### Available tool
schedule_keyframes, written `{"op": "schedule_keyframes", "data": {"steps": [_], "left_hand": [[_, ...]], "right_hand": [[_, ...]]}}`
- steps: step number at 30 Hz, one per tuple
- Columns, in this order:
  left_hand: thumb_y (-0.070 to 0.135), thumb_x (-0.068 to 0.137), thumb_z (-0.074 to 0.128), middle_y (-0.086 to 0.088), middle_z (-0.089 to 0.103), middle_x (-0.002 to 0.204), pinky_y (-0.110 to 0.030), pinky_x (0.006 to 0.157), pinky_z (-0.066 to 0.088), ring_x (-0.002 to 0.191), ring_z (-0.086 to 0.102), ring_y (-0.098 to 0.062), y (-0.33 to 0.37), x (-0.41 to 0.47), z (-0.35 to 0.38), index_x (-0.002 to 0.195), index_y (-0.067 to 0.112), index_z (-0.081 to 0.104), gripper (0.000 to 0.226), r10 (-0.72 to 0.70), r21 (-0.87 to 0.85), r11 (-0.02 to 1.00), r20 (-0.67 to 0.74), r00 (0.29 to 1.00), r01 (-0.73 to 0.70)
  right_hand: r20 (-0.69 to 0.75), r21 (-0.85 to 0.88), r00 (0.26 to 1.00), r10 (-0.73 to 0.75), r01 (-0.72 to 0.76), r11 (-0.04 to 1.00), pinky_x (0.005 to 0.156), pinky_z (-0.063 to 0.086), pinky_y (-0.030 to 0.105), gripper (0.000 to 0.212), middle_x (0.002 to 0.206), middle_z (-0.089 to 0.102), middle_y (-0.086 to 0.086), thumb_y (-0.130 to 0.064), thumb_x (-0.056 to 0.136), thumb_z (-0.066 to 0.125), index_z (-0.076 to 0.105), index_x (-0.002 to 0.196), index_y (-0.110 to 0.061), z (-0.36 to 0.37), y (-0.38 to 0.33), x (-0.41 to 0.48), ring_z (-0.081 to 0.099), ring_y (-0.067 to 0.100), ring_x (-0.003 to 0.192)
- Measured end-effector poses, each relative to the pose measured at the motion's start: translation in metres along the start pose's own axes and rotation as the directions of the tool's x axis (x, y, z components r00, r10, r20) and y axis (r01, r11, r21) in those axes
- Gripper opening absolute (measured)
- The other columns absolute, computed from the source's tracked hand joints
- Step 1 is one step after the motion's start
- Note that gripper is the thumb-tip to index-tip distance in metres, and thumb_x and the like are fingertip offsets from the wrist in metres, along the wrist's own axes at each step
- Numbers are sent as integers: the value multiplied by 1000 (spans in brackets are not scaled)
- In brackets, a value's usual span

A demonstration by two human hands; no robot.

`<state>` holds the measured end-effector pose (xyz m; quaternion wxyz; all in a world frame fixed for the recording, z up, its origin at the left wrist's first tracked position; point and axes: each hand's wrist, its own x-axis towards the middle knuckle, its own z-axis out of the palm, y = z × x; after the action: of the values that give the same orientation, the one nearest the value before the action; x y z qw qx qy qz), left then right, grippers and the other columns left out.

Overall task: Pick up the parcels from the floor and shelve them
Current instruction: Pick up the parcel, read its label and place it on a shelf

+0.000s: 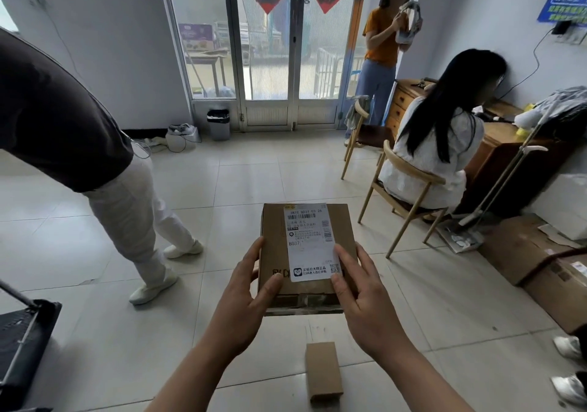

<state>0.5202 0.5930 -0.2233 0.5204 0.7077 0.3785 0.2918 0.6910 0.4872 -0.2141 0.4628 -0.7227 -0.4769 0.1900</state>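
Observation:
I hold a brown cardboard parcel (276,253) with a white shipping label marked B037 in front of me, above the tiled floor. My left hand (244,297) grips its left side, thumb on the top face. My right hand (362,297) grips the right side, thumb lying on the label's lower corner. A smaller plain cardboard parcel (323,370) lies on the floor below my forearms. No shelf is in view.
A person in a dark top and white trousers (136,208) bends over at the left. Another person sits on a wooden chair (409,195) at a desk, right. A third stands by the glass doors (286,46). Large cardboard boxes (521,249) lie at the right, a black cart (22,345) at the lower left.

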Motion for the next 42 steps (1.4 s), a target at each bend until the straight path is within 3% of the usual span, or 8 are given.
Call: {"op": "schedule_keyframes", "data": {"steps": [4, 9, 14, 23, 27, 36, 39, 42], "left_hand": [[55, 79, 55, 18, 41, 145, -44, 103, 46, 127, 48, -8, -3, 1, -10, 138, 59, 22, 68, 4, -12, 1000, -23, 1000, -5], [56, 78, 54, 17, 41, 145, -40, 102, 48, 126, 49, -7, -4, -1, -27, 138, 60, 21, 68, 9, -17, 1000, -84, 996, -10], [49, 83, 54, 16, 42, 144, -23, 93, 47, 123, 49, -2, -1, -11, -41, 140, 56, 21, 66, -7, -17, 1000, -188, 982, 4], [42, 89, 55, 14, 48, 138, -19, 88, 51, 122, 51, -4, 14, -44, -59, 138, 58, 23, 60, -81, -56, 996, -416, 906, 63], [53, 84, 56, 20, 45, 137, -30, 95, 51, 124, 50, -6, 17, -72, -62, 138, 57, 25, 63, -125, -54, 992, -555, 823, 115], [59, 80, 60, 18, 43, 142, -42, 103, 46, 126, 49, -10, 15, -166, -45, 129, 68, 27, 60, -248, -150, 964, -806, 538, 219], [59, 81, 59, 18, 40, 144, -43, 108, 40, 131, 43, -7, 19, -199, -39, 135, 63, 26, 64, -263, -153, 948, -870, 416, 279], [53, 82, 59, 23, 37, 144, -38, 111, 36, 134, 37, -5, 26, -232, -33, 142, 53, 25, 68, -256, -150, 930, -920, 296, 337]], "right_hand": [[14, -11, 1000, -20, 20, 1000, 86, 35, -4, 45, 152, 16, -12, -28, 98, 41, 32, 141, -40, 6, -7, 6, 23, 3, 136], [42, -19, 995, -86, 87, 996, 104, 42, 26, 46, 153, 15, -11, -31, 98, 41, 32, 141, -41, 22, -17, 16, 21, 7, 140], [101, 1, 986, -132, 132, 991, 107, 38, 25, 46, 154, 16, -9, -29, 98, 40, 31, 142, -39, 36, -31, 25, 20, 6, 140], [285, 92, 913, -292, 277, 956, 100, 44, 19, 46, 148, 24, -10, -28, 98, 41, 34, 142, -35, 56, -53, 46, 31, 4, 132], [397, 167, 842, -365, 324, 931, 104, 44, 34, 46, 148, 27, -10, -32, 96, 43, 36, 141, -38, 68, -60, 49, 33, 7, 134], [647, 301, 594, -479, 378, 876, 112, 33, 38, 47, 153, 21, -11, -32, 95, 46, 36, 141, -37, 110, -79, 13, 26, 8, 139], [692, 358, 497, -524, 393, 847, 115, 27, 34, 46, 155, 17, -10, -30, 95, 47, 39, 140, -35, 123, -90, -10, 20, 6, 141], [711, 421, 400, -578, 416, 806, 108, 18, 9, 45, 151, 14, -16, -27, 95, 49, 40, 138, -35, 135, -99, -34, 17, -8, 132]]}}
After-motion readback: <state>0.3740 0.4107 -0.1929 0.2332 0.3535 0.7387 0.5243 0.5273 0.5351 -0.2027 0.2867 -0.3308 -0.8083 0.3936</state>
